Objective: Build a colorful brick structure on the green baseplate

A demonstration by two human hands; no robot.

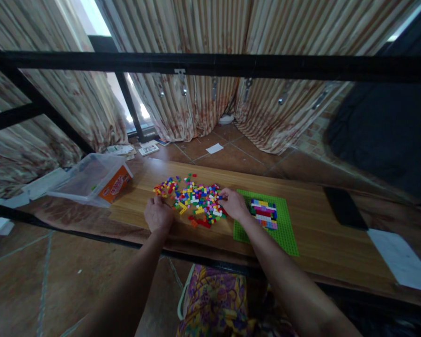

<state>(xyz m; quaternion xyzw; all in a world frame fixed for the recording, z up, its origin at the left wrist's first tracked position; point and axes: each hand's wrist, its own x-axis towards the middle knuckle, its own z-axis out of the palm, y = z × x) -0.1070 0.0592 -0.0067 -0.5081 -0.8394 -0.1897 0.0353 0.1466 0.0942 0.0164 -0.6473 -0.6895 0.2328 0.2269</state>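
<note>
A heap of small coloured bricks lies on the wooden table. My left hand rests at the heap's left edge with its fingers curled under; whether they hold anything is hidden. My right hand is at the heap's right edge, fingers bent and pinching among the bricks. Just right of it lies a green baseplate with a block of stacked coloured bricks on its upper left part.
A clear plastic box with an orange label stands at the table's left end. A black phone and a white sheet lie at the right. A black frame bar crosses overhead; curtains hang behind.
</note>
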